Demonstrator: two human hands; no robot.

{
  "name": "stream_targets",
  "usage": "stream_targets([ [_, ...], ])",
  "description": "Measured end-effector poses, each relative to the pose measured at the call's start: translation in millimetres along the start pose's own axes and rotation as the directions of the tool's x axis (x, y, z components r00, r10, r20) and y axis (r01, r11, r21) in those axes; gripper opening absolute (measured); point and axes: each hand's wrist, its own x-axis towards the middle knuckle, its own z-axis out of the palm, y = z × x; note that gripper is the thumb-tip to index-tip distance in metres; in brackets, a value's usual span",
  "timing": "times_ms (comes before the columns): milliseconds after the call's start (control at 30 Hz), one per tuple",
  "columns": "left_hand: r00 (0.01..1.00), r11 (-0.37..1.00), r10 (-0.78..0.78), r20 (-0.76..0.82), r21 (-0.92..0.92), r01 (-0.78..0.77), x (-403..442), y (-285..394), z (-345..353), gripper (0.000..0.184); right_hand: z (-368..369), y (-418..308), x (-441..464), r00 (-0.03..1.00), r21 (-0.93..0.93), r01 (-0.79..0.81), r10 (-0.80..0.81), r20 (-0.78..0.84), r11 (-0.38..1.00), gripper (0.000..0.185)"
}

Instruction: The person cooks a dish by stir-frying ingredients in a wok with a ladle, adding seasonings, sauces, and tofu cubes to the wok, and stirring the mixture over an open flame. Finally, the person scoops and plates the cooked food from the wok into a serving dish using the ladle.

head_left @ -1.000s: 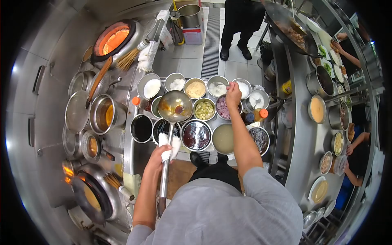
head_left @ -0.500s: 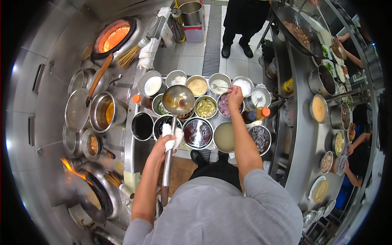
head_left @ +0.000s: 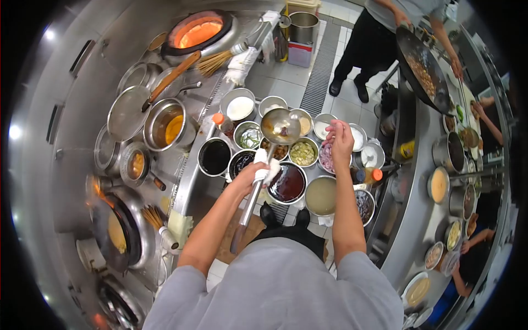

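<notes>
My left hand point(head_left: 248, 177) is wrapped round the handle of a steel ladle point(head_left: 274, 124), with a white cloth point(head_left: 270, 171) bunched at the grip. A little sauce and a dark bit lie in the ladle's bowl, which hangs over the seasoning tubs. My right hand point(head_left: 340, 138) is closed, its fingers drawn together above the tub of chopped red onion point(head_left: 327, 158) and beside tubs of white seasoning point(head_left: 356, 137). Whatever those fingers hold is hidden. Near my left hand stands a tub of dark red sauce point(head_left: 287, 183); chopped pale green vegetable point(head_left: 302, 153) sits between both hands.
Flames rise beside a wok point(head_left: 116, 234) at left, and a burner point(head_left: 198, 34) glows behind. A strainer point(head_left: 128, 114) and a pot of oil point(head_left: 175, 128) occupy the stove. At right, a co-worker tilts a wok of food point(head_left: 421, 71) over the counter point(head_left: 410, 181).
The view has turned, shifting the stove and tubs rightward. My right hand has lifted off the white seasoning tub, where a spoon showed. The co-worker's arms have come into view.
</notes>
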Motion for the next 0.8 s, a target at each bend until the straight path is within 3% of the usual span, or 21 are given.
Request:
stream_targets([
  [67,0.995,0.993,-0.041,0.095,-0.109,0.051,5.2,-0.7,-3.4,0.033,0.4,-8.6,-2.0,0.999,-0.015,-0.002,0.003,0.054,1.0,0.022],
  [133,0.996,0.991,-0.046,0.081,-0.124,0.056,4.0,-4.2,-4.9,0.033,-2.4,-16.9,-0.7,0.987,-0.314,0.158,-0.148,0.056,0.936,0.021],
  [200,0.997,0.991,-0.061,0.039,-0.119,0.065,-1.0,-3.5,-7.5,0.034,3.2,-10.8,3.8,0.989,-0.246,0.125,-0.141,-0.047,0.961,0.021],
  [267,0.994,0.99,-0.039,0.097,-0.131,0.052,-8.5,-6.9,-19.2,0.032,8.2,10.1,19.1,0.986,-0.389,0.136,-0.164,-0.039,0.911,0.023],
  [333,0.998,0.996,-0.046,0.032,-0.078,0.048,-30.3,2.7,-18.4,0.024,13.8,53.6,33.1,0.997,-0.453,0.041,-0.065,-0.037,0.891,0.024],
  [400,0.999,0.997,-0.024,-0.032,-0.068,0.021,-49.5,8.8,-19.8,0.026,18.7,92.6,43.2,0.976,-0.621,0.194,-0.212,0.045,0.76,0.024],
  [433,0.998,0.998,-0.022,-0.053,-0.052,0.019,-58.2,11.8,-21.8,0.029,20.0,102.2,46.3,0.977,-0.621,0.19,-0.206,0.047,0.76,0.024],
  [500,0.999,0.998,-0.021,-0.035,-0.054,0.019,-67.8,11.7,-30.0,0.03,25.2,109.3,43.1,0.931,-0.637,0.33,-0.351,0.099,0.697,0.023],
  [533,0.999,0.998,-0.015,-0.038,-0.06,0.012,-72.5,12.2,-31.6,0.031,26.1,111.1,42.7,0.933,-0.636,0.329,-0.346,0.103,0.698,0.023],
  [600,0.996,0.998,0.009,-0.086,-0.062,-0.014,-87.5,19.0,-23.0,0.032,28.9,109.5,44.0,0.976,-0.565,0.174,-0.217,-0.009,0.807,0.022],
  [733,0.99,0.998,0.028,-0.137,-0.048,-0.035,-91.6,14.7,-27.1,0.033,28.7,116.0,52.5,0.979,-0.563,0.151,-0.203,-0.032,0.813,0.022],
  [800,0.989,0.998,0.027,-0.147,-0.053,-0.035,-90.2,13.0,-27.6,0.033,29.3,108.5,52.8,0.998,-0.588,0.038,-0.057,-0.014,0.808,0.021],
])
